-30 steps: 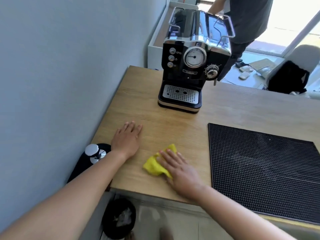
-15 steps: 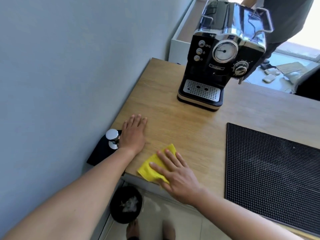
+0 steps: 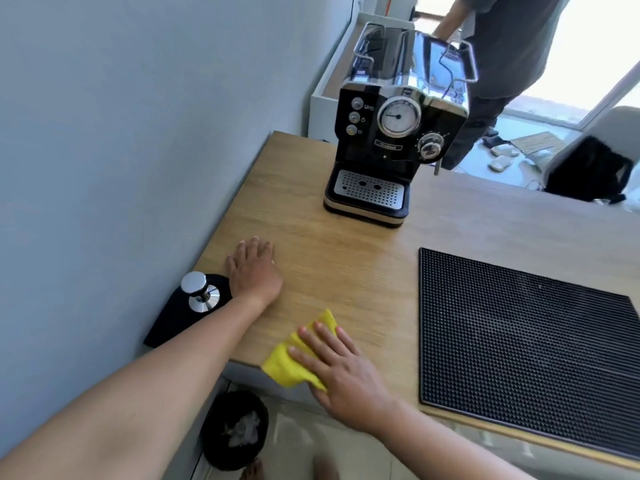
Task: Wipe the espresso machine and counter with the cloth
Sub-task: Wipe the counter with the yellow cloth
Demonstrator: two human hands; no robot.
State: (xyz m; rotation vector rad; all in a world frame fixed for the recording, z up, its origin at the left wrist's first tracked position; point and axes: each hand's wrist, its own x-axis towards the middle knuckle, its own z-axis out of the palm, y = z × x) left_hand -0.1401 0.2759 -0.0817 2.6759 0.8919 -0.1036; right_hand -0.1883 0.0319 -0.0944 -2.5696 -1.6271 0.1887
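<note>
A black and chrome espresso machine stands at the back of the wooden counter, near the wall. A crumpled yellow cloth lies at the counter's front edge, partly hanging over it. My right hand presses flat on the cloth, fingers spread and pointing away from me. My left hand rests flat on the bare wood to the left, palm down, holding nothing.
A steel tamper stands on a small black mat by the wall, touching my left wrist. A large black ribbed mat covers the counter's right side. A black bin sits on the floor below. A person stands behind the machine.
My right hand has slid the cloth back toward the counter's front edge, where it now overhangs. My left hand stays planted. The camera view has shifted.
</note>
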